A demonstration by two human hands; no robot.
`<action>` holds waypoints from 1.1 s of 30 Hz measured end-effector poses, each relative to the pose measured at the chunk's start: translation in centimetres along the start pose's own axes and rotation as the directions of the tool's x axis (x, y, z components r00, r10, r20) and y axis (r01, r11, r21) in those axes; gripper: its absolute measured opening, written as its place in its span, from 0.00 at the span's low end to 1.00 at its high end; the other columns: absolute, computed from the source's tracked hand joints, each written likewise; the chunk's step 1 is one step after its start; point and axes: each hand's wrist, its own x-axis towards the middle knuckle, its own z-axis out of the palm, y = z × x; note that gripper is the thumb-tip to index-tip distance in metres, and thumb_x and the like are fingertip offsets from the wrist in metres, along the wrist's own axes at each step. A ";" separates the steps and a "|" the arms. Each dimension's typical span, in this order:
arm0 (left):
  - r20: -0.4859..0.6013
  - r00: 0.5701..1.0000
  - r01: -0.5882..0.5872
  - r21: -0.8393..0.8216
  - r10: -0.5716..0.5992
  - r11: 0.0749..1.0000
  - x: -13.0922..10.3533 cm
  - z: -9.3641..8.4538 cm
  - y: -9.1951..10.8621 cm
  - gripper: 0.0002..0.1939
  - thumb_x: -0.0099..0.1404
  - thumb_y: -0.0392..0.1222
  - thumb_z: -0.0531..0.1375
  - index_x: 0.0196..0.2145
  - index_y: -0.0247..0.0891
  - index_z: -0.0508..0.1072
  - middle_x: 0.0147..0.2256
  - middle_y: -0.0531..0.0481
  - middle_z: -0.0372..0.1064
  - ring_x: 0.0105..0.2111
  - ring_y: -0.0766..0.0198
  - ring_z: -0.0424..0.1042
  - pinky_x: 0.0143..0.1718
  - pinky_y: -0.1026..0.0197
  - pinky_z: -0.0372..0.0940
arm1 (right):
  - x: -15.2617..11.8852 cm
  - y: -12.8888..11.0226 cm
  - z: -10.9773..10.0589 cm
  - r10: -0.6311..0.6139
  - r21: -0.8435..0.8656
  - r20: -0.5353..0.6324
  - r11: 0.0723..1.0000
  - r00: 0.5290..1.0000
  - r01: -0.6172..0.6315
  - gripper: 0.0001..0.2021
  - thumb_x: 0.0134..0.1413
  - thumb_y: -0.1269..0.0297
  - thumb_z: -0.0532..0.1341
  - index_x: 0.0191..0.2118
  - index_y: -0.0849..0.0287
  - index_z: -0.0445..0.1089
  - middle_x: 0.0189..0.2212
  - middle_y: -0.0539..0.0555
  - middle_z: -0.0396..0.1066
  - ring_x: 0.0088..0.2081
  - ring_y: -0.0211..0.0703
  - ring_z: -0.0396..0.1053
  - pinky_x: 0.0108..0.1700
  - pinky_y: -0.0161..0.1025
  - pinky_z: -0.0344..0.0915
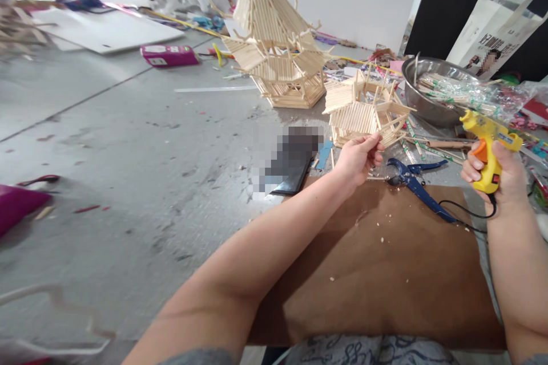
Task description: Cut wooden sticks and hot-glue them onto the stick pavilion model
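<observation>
Tower [269, 23] of sticks stood at the back, roofed to its peak. Beside it sat the smaller frame [359, 117], open in the middle. Near that lay the cutter [411, 182]. The right hand [508, 170] gripped the glue gun [492, 168], held apart from the frame. The left hand [360, 155] was closed in a pinch at the frame's near edge, whether on a stick I couldn't tell. It looked like fitting and gluing; the next move seemed to call for steady fingertips and a careful nozzle.
</observation>
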 end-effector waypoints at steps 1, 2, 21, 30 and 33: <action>0.003 1.000 0.009 -0.006 -0.009 1.000 0.1 0.0 0.0 0.10 0.63 0.36 0.54 0.24 0.32 0.65 0.16 0.56 0.63 0.12 0.76 0.60 0.13 0.70 0.53 | 0.0 0.1 0.0 0.005 0.004 0.000 1.000 1.000 -0.005 0.13 0.42 0.53 0.61 0.29 0.57 0.67 0.16 0.46 0.58 0.15 0.32 0.55 0.19 0.35 0.54; 0.007 1.000 0.016 -0.014 -0.016 1.000 0.1 -0.1 0.0 0.10 0.63 0.36 0.53 0.24 0.32 0.65 0.16 0.56 0.63 0.12 0.76 0.60 0.13 0.71 0.53 | 0.0 0.1 0.0 0.011 0.008 0.003 1.000 1.000 -0.011 0.12 0.42 0.53 0.61 0.29 0.57 0.67 0.16 0.46 0.58 0.15 0.32 0.55 0.19 0.34 0.54; 0.023 0.998 0.059 -0.096 -0.057 0.994 -0.1 0.2 0.3 0.09 0.62 0.33 0.54 0.24 0.33 0.65 0.15 0.58 0.61 0.11 0.79 0.57 0.13 0.73 0.51 | 0.0 0.4 0.5 0.026 -0.021 0.004 0.999 1.000 -0.026 0.13 0.40 0.52 0.63 0.28 0.56 0.68 0.15 0.45 0.57 0.14 0.31 0.55 0.18 0.34 0.53; 0.043 0.998 0.048 -0.110 -0.043 0.993 -0.1 0.2 0.2 0.11 0.62 0.31 0.53 0.22 0.34 0.62 0.16 0.57 0.61 0.11 0.78 0.57 0.13 0.73 0.51 | 0.0 0.5 0.5 0.034 -0.042 0.000 0.999 0.999 -0.034 0.13 0.40 0.51 0.62 0.28 0.55 0.68 0.15 0.45 0.57 0.15 0.32 0.54 0.18 0.34 0.53; 0.041 0.998 0.050 -0.109 -0.046 0.993 0.0 0.1 0.2 0.10 0.60 0.31 0.55 0.22 0.34 0.63 0.16 0.58 0.62 0.12 0.78 0.58 0.13 0.73 0.51 | 0.1 0.5 0.1 0.036 -0.052 0.015 0.998 0.999 -0.035 0.13 0.41 0.51 0.62 0.29 0.54 0.68 0.15 0.45 0.57 0.15 0.32 0.54 0.18 0.35 0.54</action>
